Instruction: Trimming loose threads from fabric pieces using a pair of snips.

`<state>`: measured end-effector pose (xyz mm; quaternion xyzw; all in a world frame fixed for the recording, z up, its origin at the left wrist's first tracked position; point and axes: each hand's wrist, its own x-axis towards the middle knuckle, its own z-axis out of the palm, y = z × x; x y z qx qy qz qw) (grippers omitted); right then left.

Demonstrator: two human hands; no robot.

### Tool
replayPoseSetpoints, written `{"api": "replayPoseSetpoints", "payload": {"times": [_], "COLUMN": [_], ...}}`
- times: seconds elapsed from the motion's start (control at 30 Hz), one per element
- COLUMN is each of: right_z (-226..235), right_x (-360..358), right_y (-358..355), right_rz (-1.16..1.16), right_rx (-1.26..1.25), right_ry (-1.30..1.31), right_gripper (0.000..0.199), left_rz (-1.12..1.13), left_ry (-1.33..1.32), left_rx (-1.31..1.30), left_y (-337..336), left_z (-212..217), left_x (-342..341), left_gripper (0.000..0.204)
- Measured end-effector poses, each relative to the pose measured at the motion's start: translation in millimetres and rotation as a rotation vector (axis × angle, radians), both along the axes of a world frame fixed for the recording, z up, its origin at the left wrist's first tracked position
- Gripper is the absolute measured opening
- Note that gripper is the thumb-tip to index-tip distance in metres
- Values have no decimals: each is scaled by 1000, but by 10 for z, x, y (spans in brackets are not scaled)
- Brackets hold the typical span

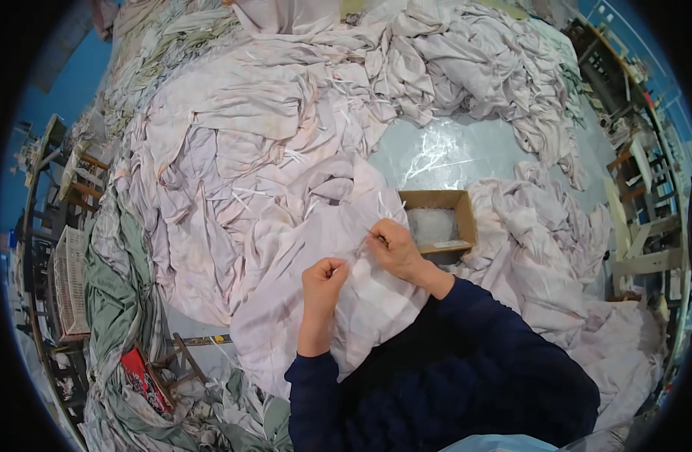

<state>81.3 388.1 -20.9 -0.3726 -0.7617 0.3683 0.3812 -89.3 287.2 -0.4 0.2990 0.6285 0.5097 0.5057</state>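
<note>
A pale pink-lilac fabric sheet (pixel 316 233) hangs over the front of the pile and across my lap. Both of my hands are above it at mid-lap, a short gap apart. My left hand (pixel 323 290) is closed in a pinch at the cloth, thumb and forefinger together. Higher and to the right, my right hand (pixel 395 247) pinches the same cloth; a small dark spot shows between its fingers, too small to name. Just past the right hand stands an open cardboard box (pixel 466 218) with a translucent plastic lining or bag in it.
A big heap of pale fabric (pixel 248 98) with white ties spreads across the grey table (pixel 436 151). More pale cloth (pixel 527 248) lies at my right. Green fabric (pixel 112 271), a white plastic basket (pixel 69 282) and a red item (pixel 141 379) are on the left. Wooden furniture (pixel 647 245) stands far right.
</note>
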Motion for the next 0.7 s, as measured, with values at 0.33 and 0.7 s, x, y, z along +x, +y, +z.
{"api": "replayPoseSetpoints", "payload": {"times": [0.33, 0.7], "right_z": [-294, 57], "right_x": [1059, 231], "right_y": [693, 163], "right_rz": [-489, 182], "right_rx": [96, -305], "right_ry": [-266, -69], "right_gripper": [20, 26], "left_rz": [72, 66], "left_ry": [-77, -201], "left_rx": [23, -17], "left_y": [100, 20], "left_z": [-87, -102], "left_x": [-65, -56], "left_gripper": [9, 13]}}
